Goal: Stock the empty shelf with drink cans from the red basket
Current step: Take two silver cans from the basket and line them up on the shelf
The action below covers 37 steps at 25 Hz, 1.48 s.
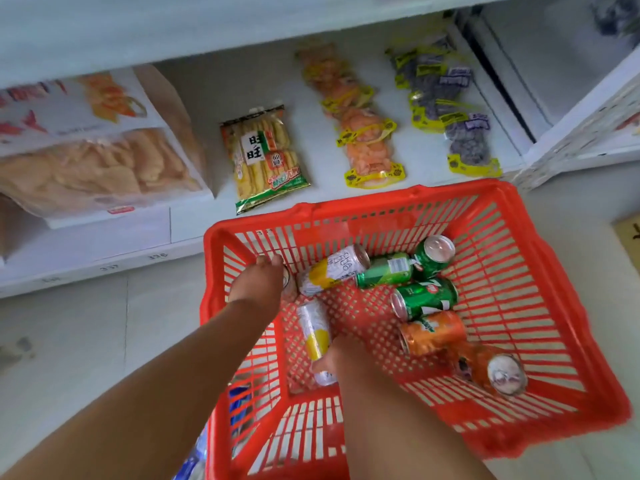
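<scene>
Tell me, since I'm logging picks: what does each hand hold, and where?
Right hand grips the white-and-yellow can at its near end. Left hand covers a can; hold unclear.

Large black characters "旺旺" are printed on a white panel on the rice cracker bag [265, 157], lying near the front edge of the lower shelf [207, 98]; a smaller "仙貝" is seen just below, and red lettering across the bag's green bottom band can't be made out. "7" is read in white on the green can [425, 297] in the red basket [512, 271]. "CHA" is legible on the white and yellow can [334, 270] by the basket's far-left corner; the rest is too small. Nos. "336" and "337" are printed on the shelf's front strip. Text on other bags and cans is blurred, not readable.
</scene>
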Available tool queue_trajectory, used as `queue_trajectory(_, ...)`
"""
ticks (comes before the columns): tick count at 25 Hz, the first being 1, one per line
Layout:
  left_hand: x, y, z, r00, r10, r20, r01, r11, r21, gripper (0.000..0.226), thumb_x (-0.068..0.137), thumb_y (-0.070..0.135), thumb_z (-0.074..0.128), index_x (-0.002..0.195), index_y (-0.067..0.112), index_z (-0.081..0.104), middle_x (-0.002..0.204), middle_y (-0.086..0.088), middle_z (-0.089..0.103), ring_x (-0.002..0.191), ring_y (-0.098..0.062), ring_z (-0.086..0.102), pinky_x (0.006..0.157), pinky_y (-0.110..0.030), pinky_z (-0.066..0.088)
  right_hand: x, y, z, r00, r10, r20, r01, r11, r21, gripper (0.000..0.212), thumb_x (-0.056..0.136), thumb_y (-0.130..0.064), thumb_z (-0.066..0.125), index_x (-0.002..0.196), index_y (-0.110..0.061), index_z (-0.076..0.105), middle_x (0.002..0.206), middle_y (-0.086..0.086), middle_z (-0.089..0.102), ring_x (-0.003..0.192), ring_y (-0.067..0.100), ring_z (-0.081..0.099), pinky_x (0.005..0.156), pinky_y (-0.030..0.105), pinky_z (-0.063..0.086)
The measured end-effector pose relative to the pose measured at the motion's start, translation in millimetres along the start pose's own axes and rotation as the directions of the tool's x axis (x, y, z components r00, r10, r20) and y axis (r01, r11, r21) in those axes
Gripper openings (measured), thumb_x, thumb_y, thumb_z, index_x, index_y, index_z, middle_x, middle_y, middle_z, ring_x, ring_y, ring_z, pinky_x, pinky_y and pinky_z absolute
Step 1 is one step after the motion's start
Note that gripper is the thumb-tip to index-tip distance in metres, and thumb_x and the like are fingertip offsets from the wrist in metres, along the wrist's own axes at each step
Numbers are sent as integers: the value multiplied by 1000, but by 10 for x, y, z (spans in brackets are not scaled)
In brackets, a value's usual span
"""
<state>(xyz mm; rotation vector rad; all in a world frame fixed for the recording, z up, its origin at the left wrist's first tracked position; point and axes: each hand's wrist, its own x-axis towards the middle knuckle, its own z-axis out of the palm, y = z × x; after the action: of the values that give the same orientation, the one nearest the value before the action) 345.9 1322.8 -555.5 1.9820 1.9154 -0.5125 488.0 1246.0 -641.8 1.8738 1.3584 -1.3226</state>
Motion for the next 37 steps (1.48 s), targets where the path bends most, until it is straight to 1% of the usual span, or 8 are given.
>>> queue_trajectory(7,71,-60,19,997,-24,-78,11,987,-162,48,69,12,72,111,8,49,109,-14,57,99,-33,59,72,-35,46,7,161,-558,999,16,38,-16,1000,26,73,68,-36,77,128,-6,51,126,9,59,98,24,63,77,27,49)
queue_trajectory(12,9,84,180,990,-70,-125,26,946,-324,66,65,30,78,121,11,49,117,-12,54,110,-31,47,91,-36,41,-234,253,-1289,982,-88,-166,81,995,-49,63,63,-41,79,114,-14,53,108,4,63,89,21,62,73,29,51)
queue_trajectory(16,-39,157,355,965,-220,-146,100,816,-569,63,60,33,80,113,11,56,112,-10,59,105,-31,50,91,-37,39,-283,204,-1329,865,-328,-379,257,940,-226,63,62,-38,78,116,-21,51,113,1,53,102,24,56,77,31,47)
queue_trajectory(20,-110,257,512,958,-250,-144,43,617,-786,57,61,17,81,112,12,57,111,-10,61,103,-31,56,87,-41,47,-199,328,-1028,731,-528,-432,544,833,-99,66,61,-34,82,117,-22,50,122,-3,49,112,18,48,84,31,44)
queue_trajectory(23,-133,272,564,968,-235,-87,31,457,-889,57,62,7,80,112,20,55,103,1,65,96,-20,61,77,-27,46,-127,468,-794,717,-447,-534,553,832,46,66,59,-32,83,115,-29,48,116,-8,54,107,14,51,90,34,45)
queue_trajectory(28,-122,260,577,967,-250,-51,66,436,-897,61,63,9,81,115,25,53,96,12,60,90,-10,56,71,-17,41,19,634,-558,750,-297,-590,524,812,257,65,63,-20,83,120,-28,53,104,-18,60,104,10,57,81,18,40)
queue_trajectory(32,-123,238,553,951,-304,-61,80,431,-899,54,63,12,81,111,24,57,91,12,60,84,-10,57,72,-18,40,85,548,-543,762,-306,-571,532,798,283,67,61,-28,84,120,-32,52,113,-10,66,105,8,57,91,30,45)
queue_trajectory(37,-344,288,383,954,-286,-91,1,307,-952,50,63,3,81,103,21,58,84,16,60,74,9,53,61,3,37,-38,509,-543,789,-237,-567,520,749,410,68,57,-30,86,116,-29,51,110,-5,66,101,13,61,84,33,50)
